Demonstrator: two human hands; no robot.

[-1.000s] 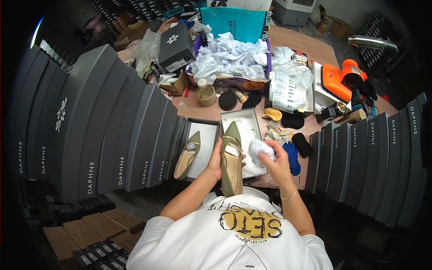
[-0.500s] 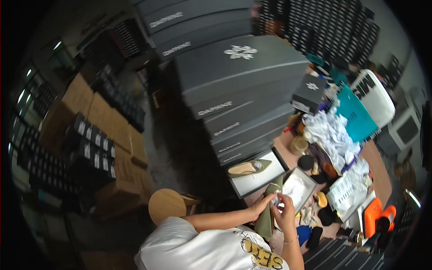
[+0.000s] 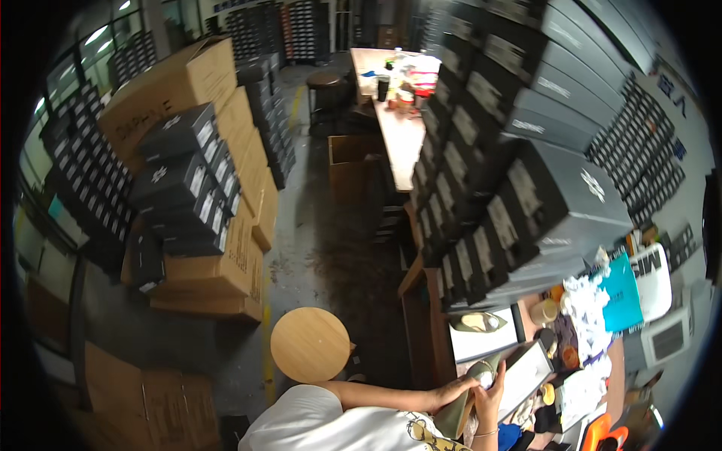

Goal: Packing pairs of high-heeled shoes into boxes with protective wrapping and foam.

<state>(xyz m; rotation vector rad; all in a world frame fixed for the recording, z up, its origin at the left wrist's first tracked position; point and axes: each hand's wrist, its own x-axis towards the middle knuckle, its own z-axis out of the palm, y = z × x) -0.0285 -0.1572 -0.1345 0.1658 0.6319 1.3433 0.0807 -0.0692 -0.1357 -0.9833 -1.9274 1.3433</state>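
My left hand (image 3: 453, 393) is closed around an olive-green flat shoe (image 3: 452, 419), which it holds tilted near the front of the workbench. At the shoe's opening, the fingers of my right hand (image 3: 490, 397) press on a wad of white paper (image 3: 486, 379). How far the paper sits inside is hidden by the fingers. A matching olive shoe (image 3: 472, 323) with a pale insole lies on a white-lined box part (image 3: 483, 347) just beyond my hands. Beside my right hand is an open grey shoebox part (image 3: 528, 376) with a white inside.
Tall stacks of dark shoeboxes (image 3: 519, 199) rise behind the work spot. Crumpled white paper (image 3: 590, 308), a teal box (image 3: 621, 292) and orange-handled scissors (image 3: 599, 432) crowd the right. A round wooden stool (image 3: 310, 344) stands left, with cardboard cartons (image 3: 226, 278) beyond.
The view has swung left, bringing the aisle, the stool and a far table into sight. Both hands stay on the olive shoe and the paper.
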